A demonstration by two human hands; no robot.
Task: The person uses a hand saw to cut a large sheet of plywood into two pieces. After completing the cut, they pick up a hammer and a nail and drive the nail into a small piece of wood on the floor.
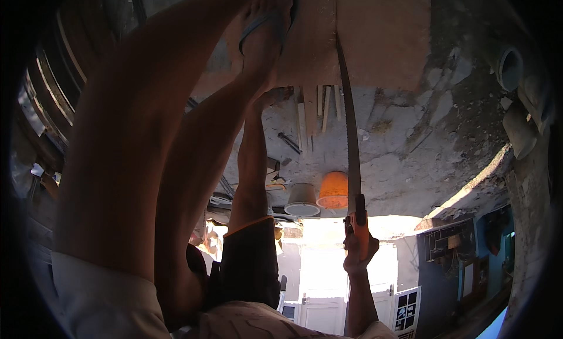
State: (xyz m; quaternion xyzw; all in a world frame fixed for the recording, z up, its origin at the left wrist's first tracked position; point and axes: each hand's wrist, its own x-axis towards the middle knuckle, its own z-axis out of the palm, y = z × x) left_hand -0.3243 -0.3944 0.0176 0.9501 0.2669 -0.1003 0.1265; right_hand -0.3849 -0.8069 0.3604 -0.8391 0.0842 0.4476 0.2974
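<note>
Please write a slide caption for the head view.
The right hand grips an orange-handled saw that reaches a brown board near a sandalled foot.

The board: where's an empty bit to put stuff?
The board looks bare from the saw to its right edge. Left of the saw is crowded: a sandalled foot on the board, then wooden strips and an orange bucket on the floor.

Dusty grey floor (393,157), broken flakes (444,107) scattered over it, grey bucket (302,198) just beside an orange bucket (334,189), pale strips (326,108) near a dark bar (289,143), brown board (381,34) bearing a sandalled foot (264,37).
</note>
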